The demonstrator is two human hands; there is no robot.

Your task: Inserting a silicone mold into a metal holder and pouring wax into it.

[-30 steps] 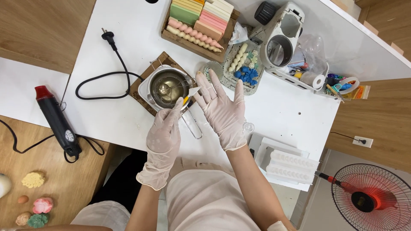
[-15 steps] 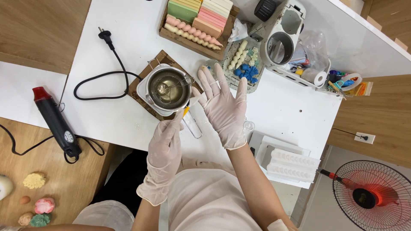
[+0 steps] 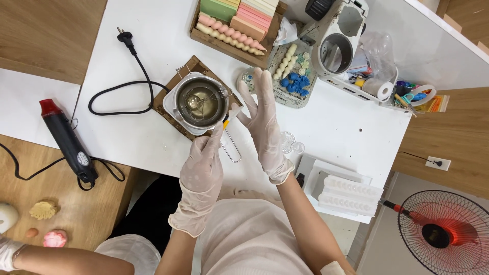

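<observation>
While the left hand (image 3: 202, 165) pinches a small dropper (image 3: 228, 118) beside the melting pot (image 3: 199, 102), the right hand (image 3: 265, 122) hovers alongside, fingers spread wide.

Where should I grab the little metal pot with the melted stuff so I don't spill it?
Grab the metal pot by its wire handle, the long loop sticking out over the white table toward the person. Come from that near side, below the pot, probably keeping it level, since it sits upright and open-topped. The left hand is already beside the handle; the right hand is spread open above it.
</observation>
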